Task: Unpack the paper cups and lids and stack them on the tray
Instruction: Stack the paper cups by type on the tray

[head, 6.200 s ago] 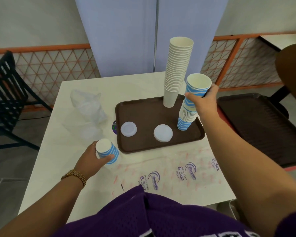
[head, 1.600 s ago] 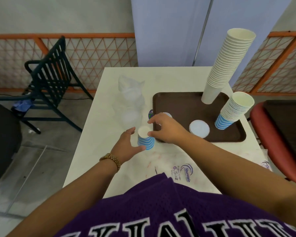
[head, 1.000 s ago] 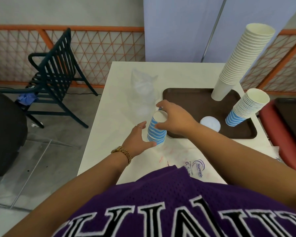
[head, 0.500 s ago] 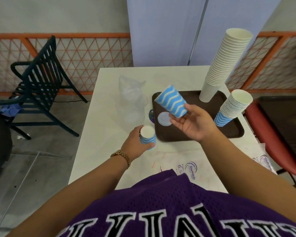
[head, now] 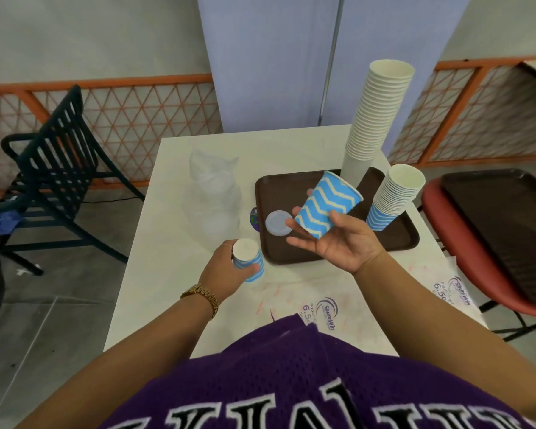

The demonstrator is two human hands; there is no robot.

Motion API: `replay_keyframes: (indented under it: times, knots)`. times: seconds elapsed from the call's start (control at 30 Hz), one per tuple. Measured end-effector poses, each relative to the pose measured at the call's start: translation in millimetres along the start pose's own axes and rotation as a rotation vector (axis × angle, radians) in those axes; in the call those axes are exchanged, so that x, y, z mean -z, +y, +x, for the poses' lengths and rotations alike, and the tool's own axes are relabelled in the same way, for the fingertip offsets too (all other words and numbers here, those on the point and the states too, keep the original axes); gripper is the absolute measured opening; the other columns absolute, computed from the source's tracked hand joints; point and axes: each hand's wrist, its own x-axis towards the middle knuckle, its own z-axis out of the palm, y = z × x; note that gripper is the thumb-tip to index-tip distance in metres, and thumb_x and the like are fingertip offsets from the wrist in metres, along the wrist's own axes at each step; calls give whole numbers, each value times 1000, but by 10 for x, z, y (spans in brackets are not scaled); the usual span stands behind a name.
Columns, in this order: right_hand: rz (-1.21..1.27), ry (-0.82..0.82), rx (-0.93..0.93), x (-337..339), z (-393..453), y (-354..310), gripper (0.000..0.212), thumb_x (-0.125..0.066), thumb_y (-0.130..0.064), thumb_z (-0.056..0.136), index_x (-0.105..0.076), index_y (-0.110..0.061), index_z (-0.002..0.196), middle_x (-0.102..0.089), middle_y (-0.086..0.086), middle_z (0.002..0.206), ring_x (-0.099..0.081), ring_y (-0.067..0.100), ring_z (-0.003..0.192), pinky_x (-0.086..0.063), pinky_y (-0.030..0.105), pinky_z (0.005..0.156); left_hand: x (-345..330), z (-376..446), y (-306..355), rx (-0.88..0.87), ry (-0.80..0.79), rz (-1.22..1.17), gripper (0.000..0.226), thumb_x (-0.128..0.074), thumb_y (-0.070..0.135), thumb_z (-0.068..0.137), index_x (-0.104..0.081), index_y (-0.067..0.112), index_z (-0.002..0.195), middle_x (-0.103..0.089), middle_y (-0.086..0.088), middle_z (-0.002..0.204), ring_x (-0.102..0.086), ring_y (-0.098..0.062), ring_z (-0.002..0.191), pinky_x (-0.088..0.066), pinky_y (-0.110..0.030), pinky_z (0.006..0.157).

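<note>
- The right hand [head: 338, 239], at centre frame, lies palm up with its fingers loosely spread; a blue paper cup with cream zigzag stripes [head: 328, 208] rests tilted on the fingertips, cradled, not clamped.
- That cup's long axis runs from its base at lower left, by the fingers, to its open rim at upper right, so the mouth faces the short stack of blue zigzag cups [head: 392, 199] standing right of centre.
- The right hand is plainly the nearer one to that stack. The cup likely needs turning upright before it can nest there.
- The left hand [head: 229, 270], lower and left of centre, has its fingers curled round a small stack of blue striped cups [head: 248, 258], upside down, on the white table [head: 174, 193].
- The brown plastic tray [head: 294, 252] bears the short blue stack, a tall stack of plain white paper cups [head: 375, 119] rising toward the upper right, and one round white lid [head: 277, 222] flat near its left edge.
- A crumpled clear plastic bag [head: 212, 193] lies left of the tray; its contents I cannot make out.
</note>
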Motion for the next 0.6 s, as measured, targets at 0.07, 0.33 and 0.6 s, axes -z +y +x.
replay_keyframes:
  times: [0.07, 0.33, 0.6]
  knots:
    - [-26, 97, 42, -15, 7, -112, 78, -94, -26, 56, -58, -7, 123, -62, 18, 118, -57, 38, 116, -43, 59, 100, -14, -6, -8, 0, 10, -2, 65, -79, 26, 79, -44, 21, 133, -52, 1, 131, -47, -11, 111, -45, -26, 91]
    - [-857, 667, 561, 265, -102, -1049, 78, -88, -23, 66, -49, -10, 132, -67, 6, 121, -66, 20, 111, -54, 44, 95, -38, -11, -21, -12, 61, -27, 62, -79, 29, 79, -45, 22, 130, -49, 8, 118, -48, -12, 108, -43, -26, 88]
    - [-1102, 988, 502, 783, -161, -1530, 82, -89, -28, 64, -44, -19, 133, -61, -3, 123, -60, 16, 113, -49, 45, 99, -74, -9, -81, -27, 96, -34, 58, -81, 30, 77, -48, 23, 125, -54, 5, 118, -53, -15, 107, -44, -28, 88]
